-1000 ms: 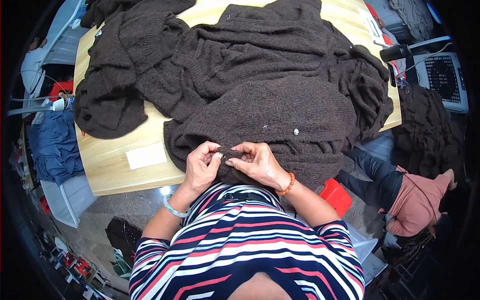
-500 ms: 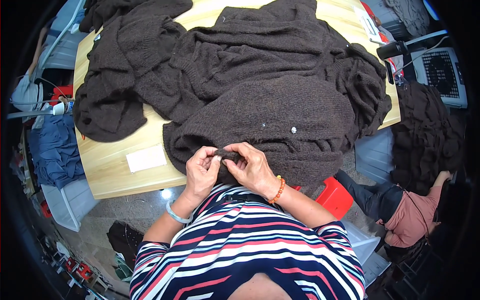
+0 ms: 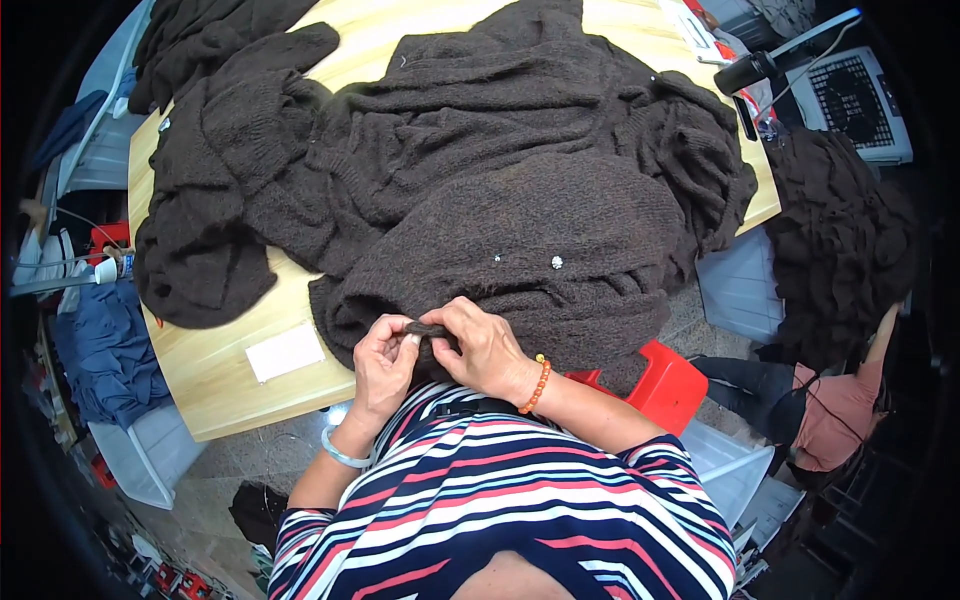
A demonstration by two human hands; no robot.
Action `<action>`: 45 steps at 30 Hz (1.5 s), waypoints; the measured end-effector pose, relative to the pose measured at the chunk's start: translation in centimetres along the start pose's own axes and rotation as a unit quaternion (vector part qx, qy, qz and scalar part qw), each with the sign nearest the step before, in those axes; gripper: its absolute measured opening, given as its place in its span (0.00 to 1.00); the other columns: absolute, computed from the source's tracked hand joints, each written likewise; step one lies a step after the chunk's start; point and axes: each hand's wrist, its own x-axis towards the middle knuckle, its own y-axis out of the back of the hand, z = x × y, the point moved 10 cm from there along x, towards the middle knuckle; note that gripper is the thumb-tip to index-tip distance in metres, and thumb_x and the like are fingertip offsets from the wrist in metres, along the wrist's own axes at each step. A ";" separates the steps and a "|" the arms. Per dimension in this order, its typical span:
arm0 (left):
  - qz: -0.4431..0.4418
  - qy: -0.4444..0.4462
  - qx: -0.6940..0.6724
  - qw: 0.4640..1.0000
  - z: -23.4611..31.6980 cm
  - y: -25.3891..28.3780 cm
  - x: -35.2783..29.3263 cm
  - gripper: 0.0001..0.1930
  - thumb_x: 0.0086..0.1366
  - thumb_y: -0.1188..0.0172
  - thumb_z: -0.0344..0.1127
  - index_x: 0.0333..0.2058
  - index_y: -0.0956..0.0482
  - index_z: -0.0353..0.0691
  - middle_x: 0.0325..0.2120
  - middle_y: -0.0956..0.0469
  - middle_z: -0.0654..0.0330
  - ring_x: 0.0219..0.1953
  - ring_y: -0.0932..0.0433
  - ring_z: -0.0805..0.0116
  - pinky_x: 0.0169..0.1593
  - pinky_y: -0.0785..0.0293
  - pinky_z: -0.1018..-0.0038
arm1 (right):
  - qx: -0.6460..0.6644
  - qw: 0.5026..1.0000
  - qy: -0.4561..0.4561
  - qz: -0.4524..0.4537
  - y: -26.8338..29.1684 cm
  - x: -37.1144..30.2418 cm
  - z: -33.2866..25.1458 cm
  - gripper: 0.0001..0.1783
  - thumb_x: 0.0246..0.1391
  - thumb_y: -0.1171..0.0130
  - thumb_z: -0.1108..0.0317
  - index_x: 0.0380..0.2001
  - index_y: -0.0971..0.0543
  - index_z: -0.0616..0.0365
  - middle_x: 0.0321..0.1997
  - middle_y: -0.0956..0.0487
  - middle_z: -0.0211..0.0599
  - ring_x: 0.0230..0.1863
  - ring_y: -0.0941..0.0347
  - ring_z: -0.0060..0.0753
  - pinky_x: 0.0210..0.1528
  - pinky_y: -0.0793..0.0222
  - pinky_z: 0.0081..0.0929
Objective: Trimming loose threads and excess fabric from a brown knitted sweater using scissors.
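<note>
A dark brown knitted garment (image 3: 520,210) lies heaped over the table, its near edge hanging toward my body. My left hand (image 3: 386,362) pinches a small fold of the knit at that near edge. Close beside it, my right hand (image 3: 482,350) grips the same fold with thumb and fingers, and the fingertips of both hands nearly meet. Whether anything small, such as a needle, is between the fingers cannot be made out. A shiny round ornament (image 3: 557,263) and a smaller light speck sit on the knit beyond my hands.
More brown knitwear covers the wooden table (image 3: 215,400) at the left and back. A white paper (image 3: 285,353) lies at left. Red stool (image 3: 668,392) stands at right, near a person (image 3: 838,415) beside piled brown knits (image 3: 840,235). Blue cloth (image 3: 110,335) fills a bin at left.
The whole view has shifted and tilted slightly, moving the table and garment leftward in the picture. Both hands keep their pinch on the knit fold.
</note>
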 end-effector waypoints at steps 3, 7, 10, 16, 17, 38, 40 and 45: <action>0.019 -0.167 0.224 0.960 5.0 -0.7 -0.7 0.08 0.54 0.42 0.20 0.35 0.26 0.31 0.34 0.28 0.53 0.33 0.26 0.64 0.37 0.29 0.73 | 0.023 0.999 -0.033 0.001 0.2 0.0 0.7 0.14 0.44 0.38 0.75 0.39 0.21 0.60 0.28 0.25 0.37 0.22 0.28 0.31 0.24 0.32 0.26; 0.015 -0.247 0.258 0.934 6.9 -1.2 -2.6 0.09 0.53 0.42 0.19 0.35 0.26 0.32 0.33 0.27 0.53 0.29 0.27 0.65 0.33 0.30 0.75 | 0.060 0.998 -0.029 -0.014 0.8 -0.5 -0.1 0.14 0.44 0.36 0.74 0.39 0.20 0.59 0.26 0.26 0.35 0.17 0.34 0.22 0.20 0.36 0.21; 0.001 -0.201 0.216 0.955 5.6 -0.6 -2.9 0.09 0.55 0.43 0.19 0.36 0.27 0.33 0.33 0.26 0.56 0.22 0.31 0.73 0.27 0.33 0.79 | 0.116 0.989 -0.059 -0.069 0.4 -1.2 -0.5 0.12 0.46 0.33 0.73 0.37 0.20 0.61 0.27 0.26 0.31 0.18 0.35 0.16 0.20 0.39 0.16; -0.025 -0.110 0.040 0.993 1.5 -0.6 -3.2 0.07 0.58 0.44 0.20 0.37 0.29 0.32 0.31 0.28 0.58 0.23 0.31 0.75 0.28 0.34 0.80 | 0.282 0.907 -0.276 -0.148 -2.1 -3.7 2.6 0.12 0.48 0.32 0.69 0.34 0.20 0.64 0.23 0.26 0.24 0.20 0.37 0.09 0.21 0.40 0.14; -0.033 -0.074 0.010 0.997 0.6 -0.6 -3.3 0.07 0.58 0.45 0.19 0.37 0.29 0.32 0.31 0.27 0.56 0.23 0.30 0.73 0.29 0.33 0.80 | 0.286 0.908 -0.271 -0.140 -1.9 -3.5 2.3 0.11 0.48 0.34 0.69 0.33 0.20 0.64 0.21 0.26 0.20 0.20 0.39 0.06 0.20 0.42 0.13; -0.063 0.167 -0.177 0.968 -5.9 0.2 -2.3 0.09 0.64 0.38 0.32 0.39 0.26 0.35 0.30 0.22 0.62 0.27 0.24 0.79 0.32 0.27 0.83 | 0.132 0.979 -0.100 -0.123 -0.4 -3.5 0.1 0.11 0.48 0.39 0.72 0.35 0.22 0.65 0.26 0.23 0.39 0.26 0.23 0.30 0.28 0.28 0.25; -0.007 0.195 -0.151 0.969 -6.7 1.2 -0.9 0.10 0.64 0.38 0.34 0.38 0.26 0.35 0.30 0.23 0.63 0.27 0.24 0.79 0.30 0.27 0.84 | 0.076 0.990 -0.040 -0.113 -0.3 -3.1 -0.9 0.11 0.47 0.39 0.72 0.35 0.23 0.64 0.29 0.23 0.40 0.28 0.22 0.36 0.30 0.27 0.28; -0.060 0.194 -0.077 0.976 -6.2 0.0 2.0 0.08 0.62 0.35 0.34 0.29 0.28 0.43 0.22 0.24 0.68 0.22 0.26 0.82 0.25 0.31 0.86 | 0.036 0.990 -0.007 -0.134 -0.8 -3.0 -2.2 0.11 0.44 0.38 0.74 0.34 0.25 0.62 0.36 0.26 0.41 0.27 0.25 0.42 0.29 0.28 0.32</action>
